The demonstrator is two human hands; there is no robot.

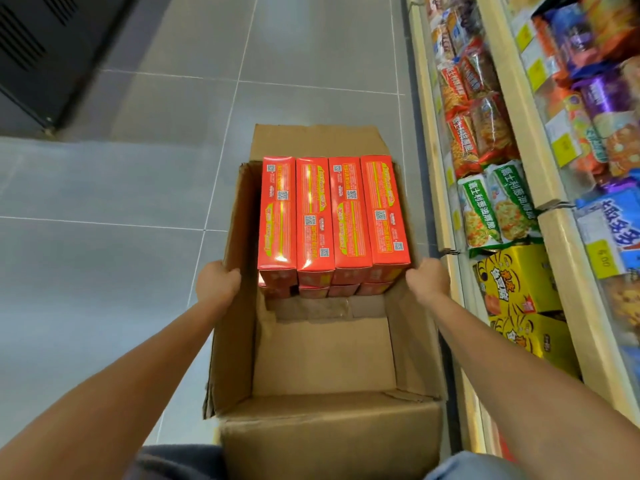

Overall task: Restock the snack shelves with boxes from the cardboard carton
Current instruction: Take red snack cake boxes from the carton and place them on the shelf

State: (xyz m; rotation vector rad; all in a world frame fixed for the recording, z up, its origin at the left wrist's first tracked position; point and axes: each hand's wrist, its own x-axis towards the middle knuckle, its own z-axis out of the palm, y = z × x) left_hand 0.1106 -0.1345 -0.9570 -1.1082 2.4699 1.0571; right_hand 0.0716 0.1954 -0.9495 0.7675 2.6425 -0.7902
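Observation:
An open cardboard carton [322, 355] stands on the floor below me. Its far half holds several red snack boxes [332, 216] standing side by side, with more red boxes under them. The near half shows bare cardboard bottom. My left hand [217, 282] grips the carton's left side flap, fingers curled over its edge. My right hand [427, 279] grips the right side flap the same way. The snack shelves [540, 202] run along the right.
Grey tiled floor [104, 220] spreads to the left and ahead. A dark cabinet [41, 53] stands at the upper left. The shelves hold packets of snacks and yellow boxes [519, 285] close to the carton's right side. My knees show at the bottom edge.

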